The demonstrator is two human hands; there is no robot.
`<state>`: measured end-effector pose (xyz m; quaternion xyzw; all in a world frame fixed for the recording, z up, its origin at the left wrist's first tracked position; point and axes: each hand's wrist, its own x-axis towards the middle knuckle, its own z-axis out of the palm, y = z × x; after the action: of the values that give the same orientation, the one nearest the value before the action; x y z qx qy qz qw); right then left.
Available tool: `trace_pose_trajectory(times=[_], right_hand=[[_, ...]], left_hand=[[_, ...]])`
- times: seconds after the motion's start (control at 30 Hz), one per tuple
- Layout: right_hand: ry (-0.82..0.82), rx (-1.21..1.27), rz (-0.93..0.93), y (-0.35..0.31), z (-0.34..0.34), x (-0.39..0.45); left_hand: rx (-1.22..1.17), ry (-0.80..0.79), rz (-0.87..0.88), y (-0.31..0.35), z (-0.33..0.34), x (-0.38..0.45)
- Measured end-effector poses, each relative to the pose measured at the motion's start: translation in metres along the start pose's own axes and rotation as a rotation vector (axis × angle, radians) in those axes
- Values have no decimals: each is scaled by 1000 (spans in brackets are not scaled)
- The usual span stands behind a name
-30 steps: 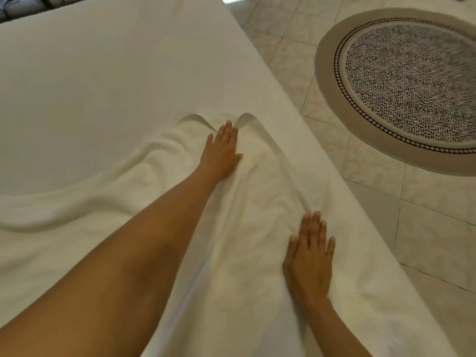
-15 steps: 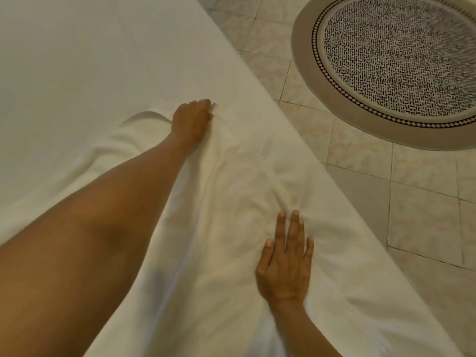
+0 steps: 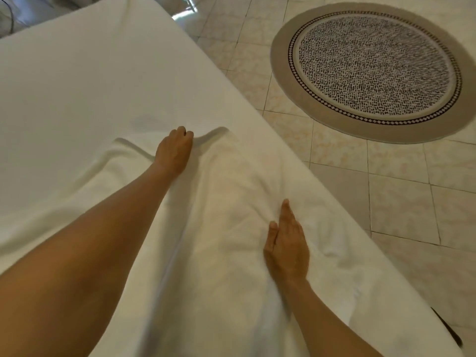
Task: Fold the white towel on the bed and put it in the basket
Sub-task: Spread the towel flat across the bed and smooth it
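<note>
Left hand (image 3: 175,150) fist grips white towel (image 3: 226,191) far edge mid-bed (image 3: 77,86); right hand (image 3: 287,243) flat, open, nearer, near bed's right edge.

Left hand (image 3: 175,150) fingertips curl hidden under the towel (image 3: 231,202) edge

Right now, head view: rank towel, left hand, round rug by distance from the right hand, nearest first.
1. Towel: directly under the right hand, which lies flat on it.
2. Left hand: farther up the bed, to the left, at the towel's far edge.
3. Round rug: on the tiled floor, beyond the bed's right side.
</note>
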<state>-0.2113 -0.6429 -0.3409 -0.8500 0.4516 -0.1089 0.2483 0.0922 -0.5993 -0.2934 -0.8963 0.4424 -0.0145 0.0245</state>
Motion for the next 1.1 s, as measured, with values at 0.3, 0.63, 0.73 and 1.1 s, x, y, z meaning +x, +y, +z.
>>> trace_pose_trajectory(times=[0.3, 0.63, 0.73, 1.1], right_hand=[[-113, -275, 198, 70, -62, -70], [-47, -463, 184, 37, -75, -84], [-19, -512, 139, 13, -80, -96], [-162, -279, 14, -38, -93, -167]], left_hand=[[135, -130, 94, 16, -29, -65], [52, -179, 100, -5, -40, -120], [87, -224, 138, -5, -45, -139], [233, -125, -127, -32, -100, -198]])
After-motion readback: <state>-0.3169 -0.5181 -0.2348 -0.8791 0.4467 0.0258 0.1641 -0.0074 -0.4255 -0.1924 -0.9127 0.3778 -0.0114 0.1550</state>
